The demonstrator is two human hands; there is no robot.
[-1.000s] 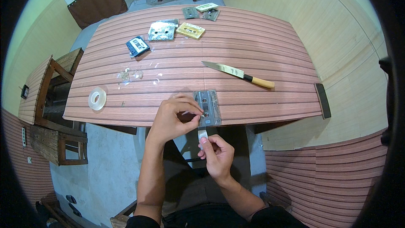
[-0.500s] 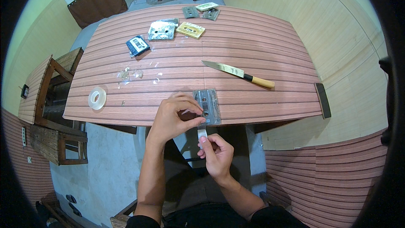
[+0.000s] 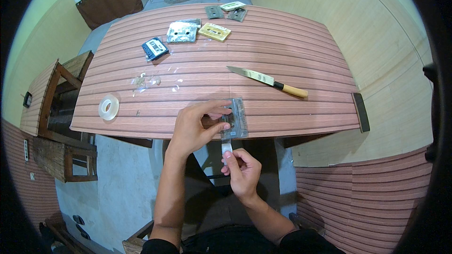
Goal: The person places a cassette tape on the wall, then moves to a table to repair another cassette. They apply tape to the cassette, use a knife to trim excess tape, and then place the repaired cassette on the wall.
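Note:
A clear grey cassette tape [image 3: 239, 118] lies at the near edge of the table. My left hand [image 3: 195, 124] reaches over it from the left, fingers curved and thumb lying on its face, holding it against the tabletop. Part of the cassette is hidden beneath those fingers. Below the table edge, my right hand [image 3: 243, 174] pinches a flat, pale, shiny strip [image 3: 227, 147] between thumb and fingers. The strip extends up to the near end of the cassette; whether it is stuck there I cannot tell.
A knife [image 3: 270, 81] with a pale handle lies beyond the cassette, right of centre. Leftward are a roll of clear tape [image 3: 108, 107] and clear scraps [image 3: 146, 81]. Farther back lie a blue cassette [image 3: 155, 48], a yellow cassette [image 3: 214, 32] and several others.
My left thumb and fingers have moved from the cassette's near end, by the strip, up onto its face and spread farther apart. My right hand keeps its pinch, nearly still.

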